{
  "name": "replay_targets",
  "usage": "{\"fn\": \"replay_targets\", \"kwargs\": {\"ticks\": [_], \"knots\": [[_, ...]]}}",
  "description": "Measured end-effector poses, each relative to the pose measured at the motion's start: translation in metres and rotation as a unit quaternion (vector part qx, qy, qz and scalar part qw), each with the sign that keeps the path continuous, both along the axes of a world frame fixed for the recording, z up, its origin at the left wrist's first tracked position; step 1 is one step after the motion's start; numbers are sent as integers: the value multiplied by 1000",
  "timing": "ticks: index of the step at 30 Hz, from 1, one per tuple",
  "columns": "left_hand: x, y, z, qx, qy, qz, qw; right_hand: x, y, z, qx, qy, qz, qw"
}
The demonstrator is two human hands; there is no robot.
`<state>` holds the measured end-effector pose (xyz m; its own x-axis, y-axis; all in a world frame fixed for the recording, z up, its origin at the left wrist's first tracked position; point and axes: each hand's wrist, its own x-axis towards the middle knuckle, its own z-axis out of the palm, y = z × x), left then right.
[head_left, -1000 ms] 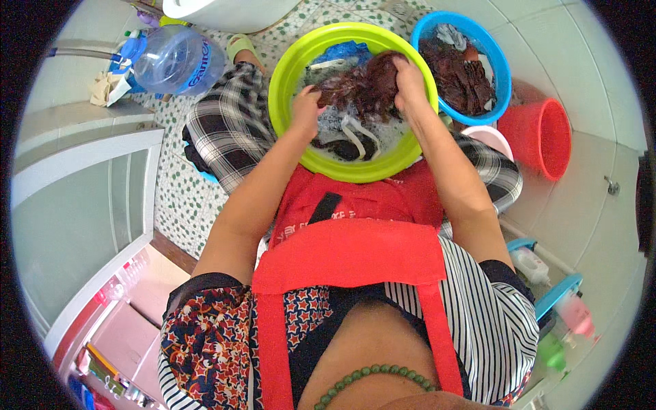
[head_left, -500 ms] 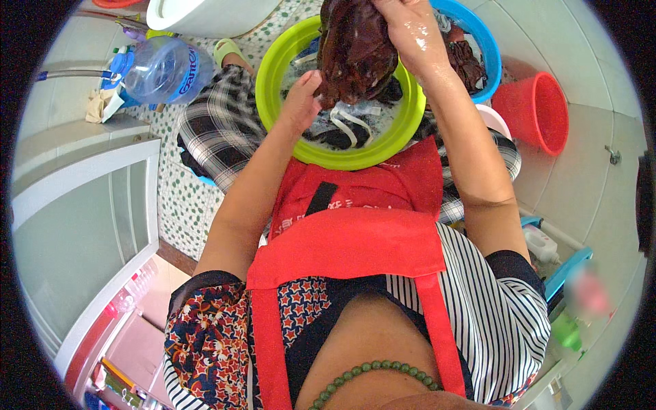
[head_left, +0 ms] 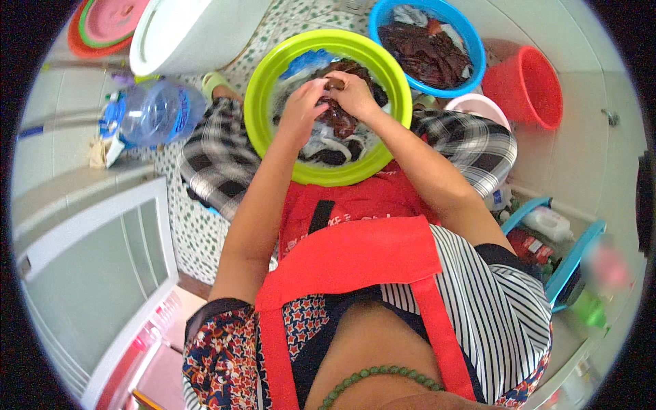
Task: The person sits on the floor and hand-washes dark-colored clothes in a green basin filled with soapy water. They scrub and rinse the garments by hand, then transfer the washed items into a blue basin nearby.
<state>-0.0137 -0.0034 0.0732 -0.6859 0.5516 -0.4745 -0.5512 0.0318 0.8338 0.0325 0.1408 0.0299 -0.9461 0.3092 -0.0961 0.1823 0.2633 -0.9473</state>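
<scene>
A lime-green basin (head_left: 256, 96) stands between my knees, filled with cloudy, sudsy water and soaking clothes. Both my hands are low inside it on a wet dark-brown garment (head_left: 339, 123). My left hand (head_left: 305, 109) closes on its left part, fingers curled in toward the middle. From the other side my right hand (head_left: 357, 97) grips a bunched fold of it, close against the left fingers. Around the garment lie dark cloth, a white strap (head_left: 335, 145) and a blue piece (head_left: 307, 63). The fingertips are partly hidden in the folds.
Beyond on the right is a blue basin (head_left: 377, 31) of brown wet clothes, beside a red bucket (head_left: 525, 87) and a pale tub (head_left: 478, 106). On the left are a large clear water bottle (head_left: 160, 113), a white tub (head_left: 195, 37) and a glass-panelled door (head_left: 102, 287).
My hands have lowered the brown garment from above the basin into the water and come together on it. The view has shifted, showing more of the blue basin.
</scene>
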Motion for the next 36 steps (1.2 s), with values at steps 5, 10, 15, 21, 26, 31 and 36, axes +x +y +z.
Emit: {"fn": "replay_targets", "kwargs": {"ticks": [5,10,15,21,26,31,36], "knots": [[8,1,0,4,-483,188,855,-1,-11,-33,-101,3,-184,978],[6,-11,-70,330,-330,-58,883,32,-100,61,-23,77,-6,997],[2,6,-108,414,-371,-61,829,16,-65,18,279,62,0,958],[14,17,-70,264,-359,26,895,-2,-25,-4,137,-30,-144,980],[16,-15,-108,343,-196,-53,917,29,-100,22,191,15,19,981],[6,-5,-75,180,-286,94,937,6,-9,-55,117,-41,-72,990],[-6,-31,-59,97,-137,180,969,-16,38,-50,116,-5,-190,975]]}}
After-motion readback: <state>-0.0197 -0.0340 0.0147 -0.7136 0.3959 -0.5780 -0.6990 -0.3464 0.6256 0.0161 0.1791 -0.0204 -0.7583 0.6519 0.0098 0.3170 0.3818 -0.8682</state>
